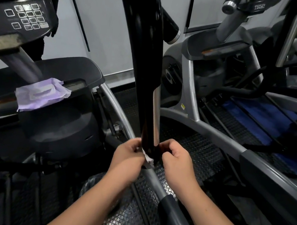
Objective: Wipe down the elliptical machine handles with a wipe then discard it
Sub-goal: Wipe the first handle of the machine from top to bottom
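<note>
Lower centre of frame: your left hand (128, 155) and right hand (177, 159) flank the black handle (145, 64) base, left fingers (137, 146) curled pinching the white wipe (148, 159) against it, right fingers curled at the handle (purple wipes pack (41, 94) rests left, on the console shelf (69, 70)).

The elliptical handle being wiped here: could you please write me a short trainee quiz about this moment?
1. True or false: the purple wipes packet lies on the floor.
2. Where on the black handle is the white wipe? A) top bend B) lower end C) not touching
3. Fill in: the left hand and right hand are on ____ sides of the handle.

Key: 1. False, it lies on the machine's black shelf. 2. B. 3. opposite.
</note>
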The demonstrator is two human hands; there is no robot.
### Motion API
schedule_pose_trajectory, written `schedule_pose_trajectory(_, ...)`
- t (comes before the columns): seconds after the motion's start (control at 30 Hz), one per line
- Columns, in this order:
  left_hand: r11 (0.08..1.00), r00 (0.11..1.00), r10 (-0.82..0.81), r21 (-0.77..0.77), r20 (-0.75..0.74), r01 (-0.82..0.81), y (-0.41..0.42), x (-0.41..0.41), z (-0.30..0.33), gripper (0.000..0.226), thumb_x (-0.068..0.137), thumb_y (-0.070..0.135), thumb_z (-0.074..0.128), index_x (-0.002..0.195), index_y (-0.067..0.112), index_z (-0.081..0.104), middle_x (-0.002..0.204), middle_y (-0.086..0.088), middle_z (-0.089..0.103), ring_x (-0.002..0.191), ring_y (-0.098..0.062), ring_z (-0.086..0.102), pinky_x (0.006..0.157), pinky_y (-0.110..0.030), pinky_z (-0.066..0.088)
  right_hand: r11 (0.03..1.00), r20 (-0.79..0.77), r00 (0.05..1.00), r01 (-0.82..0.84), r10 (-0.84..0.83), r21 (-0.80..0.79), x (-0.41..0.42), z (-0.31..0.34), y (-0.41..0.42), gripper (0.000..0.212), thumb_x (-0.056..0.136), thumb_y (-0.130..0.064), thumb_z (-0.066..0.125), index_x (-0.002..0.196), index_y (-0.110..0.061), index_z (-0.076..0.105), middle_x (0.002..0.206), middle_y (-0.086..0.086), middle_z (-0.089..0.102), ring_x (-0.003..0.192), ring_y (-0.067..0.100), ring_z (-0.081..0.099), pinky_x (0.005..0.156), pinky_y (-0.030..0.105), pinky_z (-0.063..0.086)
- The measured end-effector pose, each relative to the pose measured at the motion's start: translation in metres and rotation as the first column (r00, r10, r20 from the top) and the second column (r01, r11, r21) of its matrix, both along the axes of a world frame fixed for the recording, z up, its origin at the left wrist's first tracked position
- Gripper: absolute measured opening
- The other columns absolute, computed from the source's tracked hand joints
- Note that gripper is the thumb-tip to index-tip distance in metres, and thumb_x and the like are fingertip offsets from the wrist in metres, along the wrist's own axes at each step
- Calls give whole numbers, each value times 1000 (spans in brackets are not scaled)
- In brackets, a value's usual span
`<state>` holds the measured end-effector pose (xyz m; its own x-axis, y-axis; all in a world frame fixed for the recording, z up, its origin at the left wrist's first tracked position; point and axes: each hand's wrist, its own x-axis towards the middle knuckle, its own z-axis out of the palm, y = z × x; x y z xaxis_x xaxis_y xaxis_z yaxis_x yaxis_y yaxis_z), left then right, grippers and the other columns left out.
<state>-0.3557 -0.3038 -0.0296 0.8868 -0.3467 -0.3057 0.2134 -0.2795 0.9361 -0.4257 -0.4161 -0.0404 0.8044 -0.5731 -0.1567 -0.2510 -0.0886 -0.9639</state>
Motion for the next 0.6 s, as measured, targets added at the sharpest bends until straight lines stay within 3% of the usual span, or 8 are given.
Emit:
schedule_pose_trajectory(0.1, 999, 999, -38, -24, 0, 38, 1, -1, 3, 31, 76, -12, 66, 90, 13, 78, 74, -2, 73, 67, -12, 64, 58, -24, 50, 1000, -9, 1000, 1, -1, -6, 0, -1, 0, 31, 75, -2, 48, 79, -27, 67, 75, -5, 72, 76, 14, 63, 72, 35, 52)
schedule_pose_trajectory(0.17, 995, 996, -82, 61, 22, 81, 0, -6, -6, 29, 79, -8, 65, 78, 17, 77, 82, 0, 73, 81, -18, 67, 71, -34, 57, 1000, -16, 1000, -3, 3, -7, -1, 0, -1, 32, 76, 0, 47, 78, -25, 67, 77, -2, 72, 80, 20, 66, 77, 40, 54)
schedule_pose_trajectory(0.23, 988, 996, -83, 131, 37, 77, 0, -5, -9, 41, 83, -15, 58, 70, 21, 73, 86, 2, 64, 82, -19, 65, 77, -44, 60, 1000, -19, 1000, -18, 17, -9, -1, 2, 0, 30, 76, 0, 47, 77, -23, 67, 77, 0, 73, 79, 20, 66, 77, 40, 54)
schedule_pose_trajectory(0.33, 995, 998, -39, 93, 46, 34, 0, 7, -6, 41, 74, -21, 54, 80, 14, 76, 86, -6, 69, 74, -14, 66, 67, -31, 59, 1000, -20, 1000, -19, 19, -20, -1, 3, -3, 31, 78, 4, 47, 78, -20, 68, 78, 0, 73, 80, 19, 66, 77, 38, 53)
schedule_pose_trajectory(0.4, 998, 999, -50, 37, 23, 49, 3, 5, -4, 36, 74, -15, 59, 86, 15, 77, 81, -10, 74, 69, -15, 68, 63, -32, 55, 999, -29, 999, -23, 22, -26, -1, 4, -3, 31, 78, 4, 48, 78, -20, 67, 79, 0, 73, 83, 20, 67, 78, 40, 54)
schedule_pose_trajectory(0.5, 993, 996, -74, 95, 40, 70, 7, -1, -17, 23, 78, -13, 63, 73, 9, 63, 64, -7, 63, 59, -12, 56, 53, -23, 46, 999, -47, 999, -28, 27, -31, -1, 7, -4, 31, 80, 4, 48, 77, -20, 67, 77, -3, 73, 81, 17, 66, 78, 38, 54)
schedule_pose_trajectory(0.6, 995, 995, -51, 88, 83, 44, 3, 6, -17, 21, 79, -20, 56, 76, -2, 66, 74, -11, 60, 70, -20, 56, 51, -19, 43, 998, -42, 998, -46, 45, -30, -2, 9, -4, 31, 78, 4, 47, 76, -19, 67, 78, 0, 73, 83, 20, 67, 80, 40, 54)
